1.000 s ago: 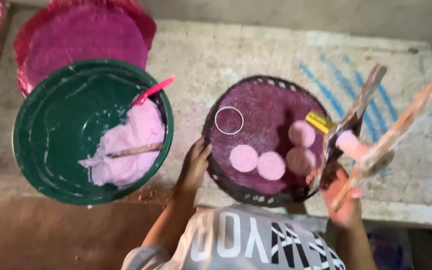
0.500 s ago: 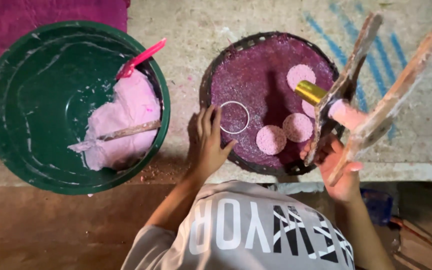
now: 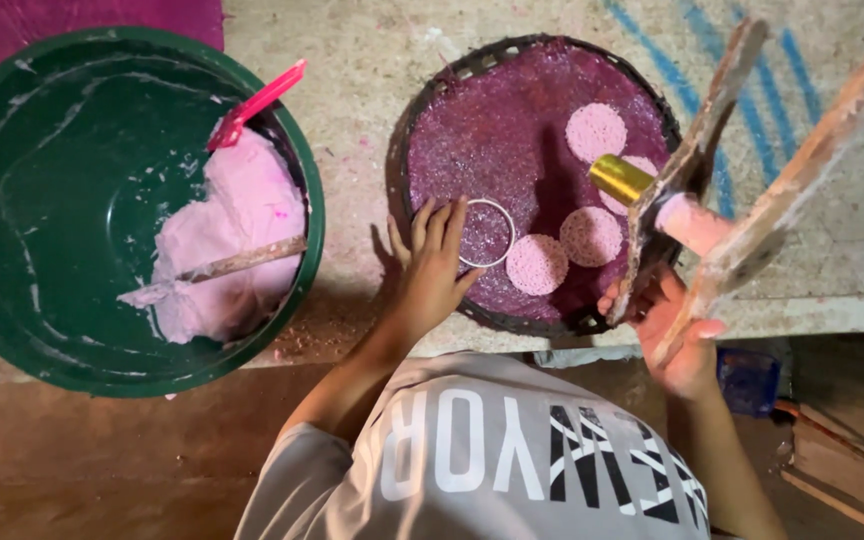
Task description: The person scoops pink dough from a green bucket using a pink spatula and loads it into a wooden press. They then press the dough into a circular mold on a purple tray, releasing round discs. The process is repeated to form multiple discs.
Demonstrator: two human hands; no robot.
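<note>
A thin metal ring (image 3: 485, 233) lies flat on the purple round tray (image 3: 472, 130), left of four pink discs (image 3: 537, 264). The left hand (image 3: 430, 270) rests at the tray's near rim, fingers (image 3: 449, 228) spread, tips touching the ring as if to steady it. The right hand (image 3: 674, 335) grips a two-armed wooden press (image 3: 742, 190), fingers wrapped tight, holding it raised over the tray. Far left on the counter (image 3: 372, 60), a green basin (image 3: 42, 210) holds pink dough (image 3: 242, 235).

Basin (image 3: 12, 330) left of tray (image 3: 432, 110) holding discs (image 3: 537, 265).
</note>
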